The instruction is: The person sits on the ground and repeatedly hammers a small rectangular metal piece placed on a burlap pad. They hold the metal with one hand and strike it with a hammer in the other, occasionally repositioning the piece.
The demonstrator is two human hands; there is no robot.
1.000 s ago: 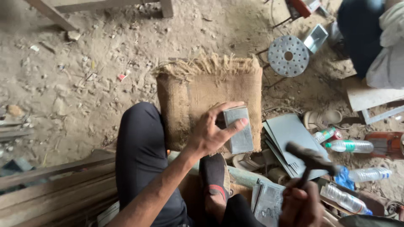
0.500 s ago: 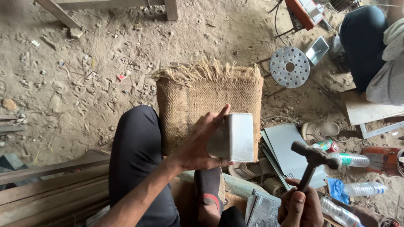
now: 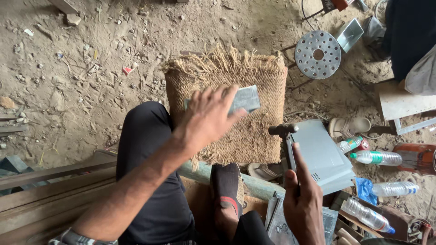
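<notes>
Since half a second ago, the left hand [image 3: 206, 119] has tipped the small grey metal piece [image 3: 245, 99] flatter and lowered it toward the burlap sack [image 3: 254, 136] on the floor, fingers spread along its near edge. Right hand [image 3: 303, 204], fist closed round the hammer [image 3: 284, 136], has drawn it down beside the sack's right edge.

A rough metal workshop on a bare dirt floor [image 3: 91, 90], littered with stones and scraps. A burlap pad [image 3: 254, 131] lies mid-frame as a work surface. At right sit stacked grey sheets [image 3: 322, 159], a perforated metal disc [image 3: 318, 54] and a small metal box [image 3: 349, 34]. Plastic bottles [image 3: 377, 158] lie lower right, wooden planks [image 3: 45, 181] lower left.
</notes>
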